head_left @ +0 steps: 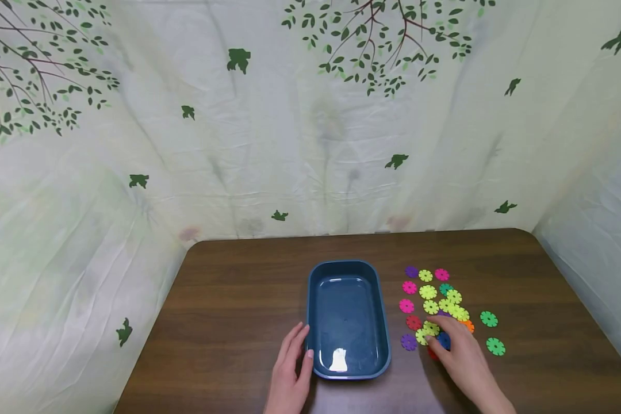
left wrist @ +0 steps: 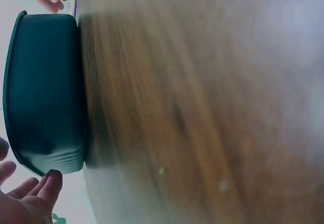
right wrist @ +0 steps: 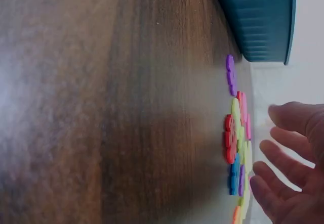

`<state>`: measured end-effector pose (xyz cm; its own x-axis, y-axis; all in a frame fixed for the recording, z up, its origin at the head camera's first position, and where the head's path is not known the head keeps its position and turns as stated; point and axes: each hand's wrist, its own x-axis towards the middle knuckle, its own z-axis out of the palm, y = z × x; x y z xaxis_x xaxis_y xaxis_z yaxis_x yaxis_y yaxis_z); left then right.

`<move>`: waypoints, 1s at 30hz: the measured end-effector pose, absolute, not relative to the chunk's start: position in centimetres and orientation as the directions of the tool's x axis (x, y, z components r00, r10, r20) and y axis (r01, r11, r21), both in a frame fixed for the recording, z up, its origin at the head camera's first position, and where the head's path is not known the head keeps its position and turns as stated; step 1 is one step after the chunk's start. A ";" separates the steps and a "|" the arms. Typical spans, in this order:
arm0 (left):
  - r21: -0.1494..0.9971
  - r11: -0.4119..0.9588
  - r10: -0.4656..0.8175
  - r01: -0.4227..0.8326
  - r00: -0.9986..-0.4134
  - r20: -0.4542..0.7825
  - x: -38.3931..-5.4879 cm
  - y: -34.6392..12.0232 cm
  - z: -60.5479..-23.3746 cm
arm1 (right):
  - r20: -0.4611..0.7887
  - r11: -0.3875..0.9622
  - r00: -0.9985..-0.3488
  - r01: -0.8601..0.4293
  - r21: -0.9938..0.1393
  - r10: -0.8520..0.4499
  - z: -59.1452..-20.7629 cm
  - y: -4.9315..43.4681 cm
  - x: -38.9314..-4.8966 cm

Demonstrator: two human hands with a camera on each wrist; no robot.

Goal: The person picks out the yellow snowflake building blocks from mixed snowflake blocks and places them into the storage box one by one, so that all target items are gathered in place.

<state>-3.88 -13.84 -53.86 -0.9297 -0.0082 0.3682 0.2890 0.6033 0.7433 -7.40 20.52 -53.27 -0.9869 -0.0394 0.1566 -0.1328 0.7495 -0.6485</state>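
Note:
A deep blue rectangular tray (head_left: 348,322) stands on the table with a glossy, bare floor. My left hand (head_left: 291,371) is at its left wall, fingers extended, fingertips right at the rim; the left wrist view shows the same hand (left wrist: 30,204) beside the tray's ribbed corner. To the tray's right lie many flat flower-shaped discs, among them a yellow-green disc (head_left: 428,292), a purple disc (head_left: 408,342) and a red disc (head_left: 413,322). Over the near part of this group hovers my right hand (head_left: 460,353), thumb and fingers apart with nothing between them, partly hiding a blue disc (head_left: 443,341).
Two green discs, one farther back (head_left: 489,318) and one nearer (head_left: 495,346), lie apart on the right. Some yellow-green discs overlap each other. The brown wooden table (head_left: 238,299) ends at a pale cloth backdrop (head_left: 300,144) printed with leaves and birds.

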 end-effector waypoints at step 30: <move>0.955 0.298 -0.176 -0.009 -0.983 0.046 -3.7 -13.1 -53.6 | 0.102 0.787 -0.985 -0.171 -0.593 -0.137 -53.9 19.9 -8.7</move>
